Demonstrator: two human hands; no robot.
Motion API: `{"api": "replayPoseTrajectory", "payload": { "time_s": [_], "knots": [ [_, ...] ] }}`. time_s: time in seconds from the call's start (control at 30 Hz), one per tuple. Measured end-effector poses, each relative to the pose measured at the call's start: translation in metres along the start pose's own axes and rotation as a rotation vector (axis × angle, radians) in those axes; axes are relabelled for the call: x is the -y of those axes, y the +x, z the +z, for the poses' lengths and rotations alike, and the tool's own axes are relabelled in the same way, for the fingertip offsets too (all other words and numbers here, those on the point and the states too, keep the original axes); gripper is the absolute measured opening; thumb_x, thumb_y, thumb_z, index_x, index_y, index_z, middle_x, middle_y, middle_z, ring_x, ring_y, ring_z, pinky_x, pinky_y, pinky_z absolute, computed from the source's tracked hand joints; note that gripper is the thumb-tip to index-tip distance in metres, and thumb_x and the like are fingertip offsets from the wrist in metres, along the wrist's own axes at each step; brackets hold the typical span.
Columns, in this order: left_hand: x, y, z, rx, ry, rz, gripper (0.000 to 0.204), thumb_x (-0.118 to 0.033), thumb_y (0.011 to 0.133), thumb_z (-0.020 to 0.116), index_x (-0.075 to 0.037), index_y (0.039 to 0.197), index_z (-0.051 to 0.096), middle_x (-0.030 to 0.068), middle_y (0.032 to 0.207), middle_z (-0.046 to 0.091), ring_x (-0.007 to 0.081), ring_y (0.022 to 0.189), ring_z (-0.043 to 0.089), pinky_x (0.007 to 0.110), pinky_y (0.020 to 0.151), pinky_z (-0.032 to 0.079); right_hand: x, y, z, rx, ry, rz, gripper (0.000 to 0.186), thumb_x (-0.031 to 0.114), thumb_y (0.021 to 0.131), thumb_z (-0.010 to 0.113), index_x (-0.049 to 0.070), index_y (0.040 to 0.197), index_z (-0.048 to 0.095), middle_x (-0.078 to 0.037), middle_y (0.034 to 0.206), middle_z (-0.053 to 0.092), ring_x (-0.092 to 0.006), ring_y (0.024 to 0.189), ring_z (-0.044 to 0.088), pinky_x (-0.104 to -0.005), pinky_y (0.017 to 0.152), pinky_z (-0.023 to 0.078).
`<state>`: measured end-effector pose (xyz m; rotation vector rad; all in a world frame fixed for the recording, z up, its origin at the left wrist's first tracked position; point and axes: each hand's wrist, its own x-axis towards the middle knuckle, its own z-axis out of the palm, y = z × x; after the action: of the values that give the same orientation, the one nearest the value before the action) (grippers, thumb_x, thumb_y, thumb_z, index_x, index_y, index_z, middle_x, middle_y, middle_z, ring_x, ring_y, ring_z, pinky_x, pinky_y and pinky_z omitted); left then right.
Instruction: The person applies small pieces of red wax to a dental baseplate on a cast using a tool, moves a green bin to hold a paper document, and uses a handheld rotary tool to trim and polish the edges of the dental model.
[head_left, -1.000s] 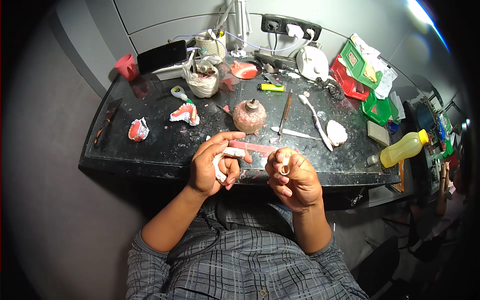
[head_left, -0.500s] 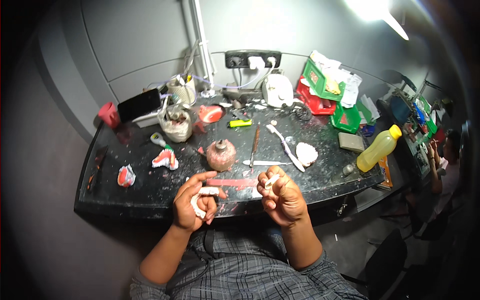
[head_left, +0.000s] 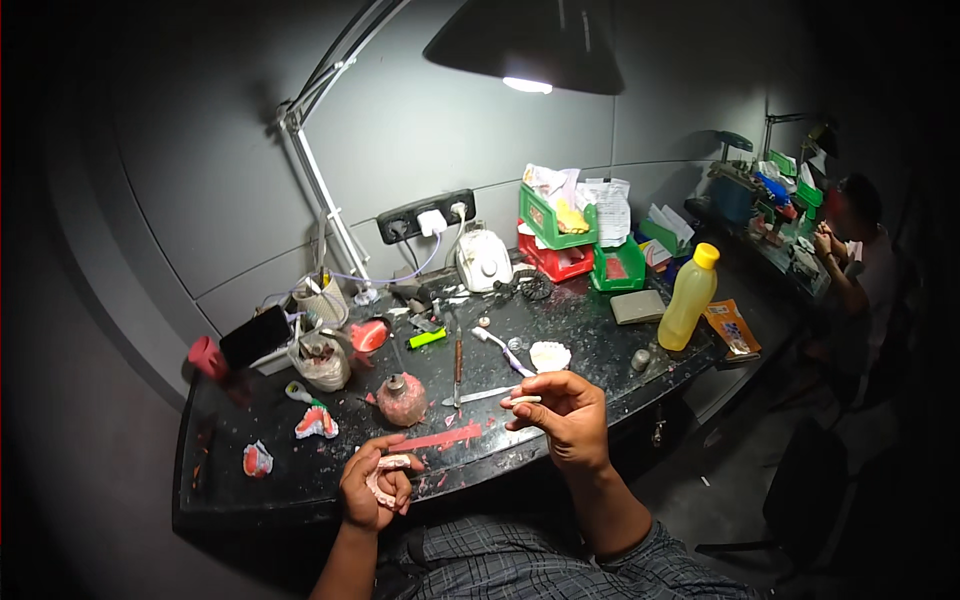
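Observation:
My left hand [head_left: 366,492] is closed around a cream horseshoe-shaped dental cast [head_left: 380,482] above the desk's front edge. Between the thumb and fingers of my right hand [head_left: 568,425] is a small, thin cream piece [head_left: 526,400]; its exact kind is too small to make out. A pink wax strip [head_left: 445,437] lies on the desk between my hands. Behind it stand a wax-spattered spirit burner [head_left: 402,403], a brown-handled wax knife [head_left: 458,362] and a pale narrow blade [head_left: 485,396]. Beyond my right hand lie a toothbrush [head_left: 502,350] and a whitish dental cast [head_left: 550,356].
Two casts with pink wax, one [head_left: 316,423] beside the other [head_left: 257,460], lie at left. A phone [head_left: 256,338] leans behind them. A yellow bottle [head_left: 688,300] stands at right, near green and red bins [head_left: 555,262]. A lamp [head_left: 530,45] hangs overhead. Another person [head_left: 865,255] sits far right.
The view has swung, bringing the lamp shade into sight. My right hand has turned, so the small piece now lies nearly level in its pinch. My left hand still holds the cast.

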<state>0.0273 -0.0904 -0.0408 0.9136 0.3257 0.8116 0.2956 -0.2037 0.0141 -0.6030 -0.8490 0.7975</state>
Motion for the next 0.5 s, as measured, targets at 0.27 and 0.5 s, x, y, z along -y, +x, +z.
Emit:
{"api": "replayPoseTrajectory", "payload": {
  "time_s": [0.27,0.5],
  "knots": [
    [-0.001,0.002,0.002,-0.005,0.010,-0.010,0.048,-0.030,0.100,0.038,0.009,0.126,0.048,0.0313,0.094,0.064,0.0226,0.042,0.055,0.032,0.033,0.048,0.028,0.003,-0.010,-0.003,-0.125,-0.158,0.018,-0.011,0.088,0.067,-0.006,0.105,0.064,-0.016,0.099,0.069,-0.0256,0.098,0.071,-0.0337,0.079,0.064],
    [0.001,0.003,0.002,0.003,0.040,0.006,0.047,-0.030,0.100,0.039,0.009,0.124,0.048,0.0313,0.093,0.065,0.0223,0.042,0.055,0.033,0.033,0.048,0.042,0.003,-0.034,-0.088,-0.180,-0.217,0.017,-0.007,0.089,0.068,-0.005,0.105,0.065,-0.018,0.099,0.071,-0.0226,0.093,0.072,-0.0326,0.078,0.063]
  ]
}}
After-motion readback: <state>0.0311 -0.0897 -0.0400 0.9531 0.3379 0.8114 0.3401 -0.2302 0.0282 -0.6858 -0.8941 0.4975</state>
